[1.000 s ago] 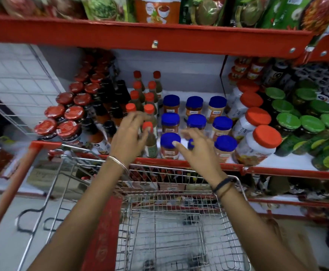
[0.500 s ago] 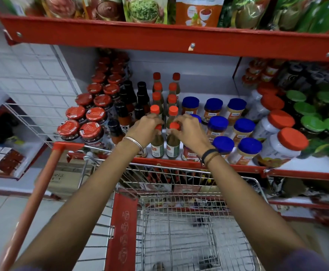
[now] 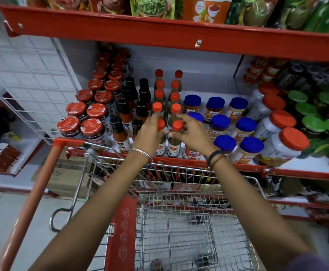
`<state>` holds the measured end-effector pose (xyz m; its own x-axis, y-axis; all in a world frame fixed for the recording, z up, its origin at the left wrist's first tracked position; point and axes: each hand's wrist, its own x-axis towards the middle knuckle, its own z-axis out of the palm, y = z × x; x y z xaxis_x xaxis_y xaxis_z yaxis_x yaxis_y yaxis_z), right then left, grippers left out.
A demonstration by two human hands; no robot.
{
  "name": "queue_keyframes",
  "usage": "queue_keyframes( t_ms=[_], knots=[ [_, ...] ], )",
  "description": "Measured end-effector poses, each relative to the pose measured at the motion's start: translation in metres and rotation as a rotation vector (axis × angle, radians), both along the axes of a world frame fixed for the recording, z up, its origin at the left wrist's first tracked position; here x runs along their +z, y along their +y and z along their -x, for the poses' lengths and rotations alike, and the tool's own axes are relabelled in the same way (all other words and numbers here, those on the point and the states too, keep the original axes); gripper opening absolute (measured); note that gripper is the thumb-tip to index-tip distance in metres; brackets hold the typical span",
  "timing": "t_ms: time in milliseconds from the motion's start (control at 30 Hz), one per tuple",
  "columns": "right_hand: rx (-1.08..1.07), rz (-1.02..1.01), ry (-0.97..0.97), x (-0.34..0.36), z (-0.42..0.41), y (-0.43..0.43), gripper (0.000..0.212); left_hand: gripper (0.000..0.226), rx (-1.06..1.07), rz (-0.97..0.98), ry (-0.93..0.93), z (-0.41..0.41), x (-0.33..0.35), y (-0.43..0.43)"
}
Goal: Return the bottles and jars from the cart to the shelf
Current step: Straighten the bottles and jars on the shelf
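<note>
Head view. Shelf (image 3: 179, 163): two front orange-capped bottles, upright at its edge. Left hand (image 3: 150, 133) wraps the left bottle (image 3: 160, 145); right hand (image 3: 193, 132) pinches the right bottle (image 3: 174, 141) at its neck. Blue-lidded jars (image 3: 246, 132) just right, red-lidded jars (image 3: 81, 122) left. Cart (image 3: 179, 231) below.

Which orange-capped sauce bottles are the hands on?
The front pair at the shelf edge: left hand on the left bottle, right hand on the right bottle.
</note>
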<state>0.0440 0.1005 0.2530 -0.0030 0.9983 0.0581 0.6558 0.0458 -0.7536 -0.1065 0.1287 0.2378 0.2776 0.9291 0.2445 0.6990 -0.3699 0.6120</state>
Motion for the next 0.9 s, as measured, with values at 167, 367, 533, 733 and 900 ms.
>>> queue_keyframes(
  t_ms=[167,367,533,733,900],
  knots=[
    [-0.148,-0.014,0.05,-0.024,0.012,-0.001,0.035,0.046,0.072,0.11,-0.225,-0.004,-0.021,-0.012],
    [-0.178,-0.064,0.051,-0.035,0.009,0.004,0.025,0.027,0.115,0.068,-0.182,0.0,-0.026,-0.009],
    [-0.172,-0.084,0.023,-0.041,0.007,0.006,0.026,0.028,0.122,0.056,-0.162,-0.002,-0.024,-0.01],
    [-0.163,-0.073,0.068,-0.036,0.007,0.0,0.032,0.031,0.144,0.099,-0.233,-0.003,-0.03,-0.01],
    [-0.207,-0.18,0.32,-0.036,-0.002,-0.044,0.045,0.046,0.157,0.037,-0.433,-0.012,-0.041,-0.045]
  ],
)
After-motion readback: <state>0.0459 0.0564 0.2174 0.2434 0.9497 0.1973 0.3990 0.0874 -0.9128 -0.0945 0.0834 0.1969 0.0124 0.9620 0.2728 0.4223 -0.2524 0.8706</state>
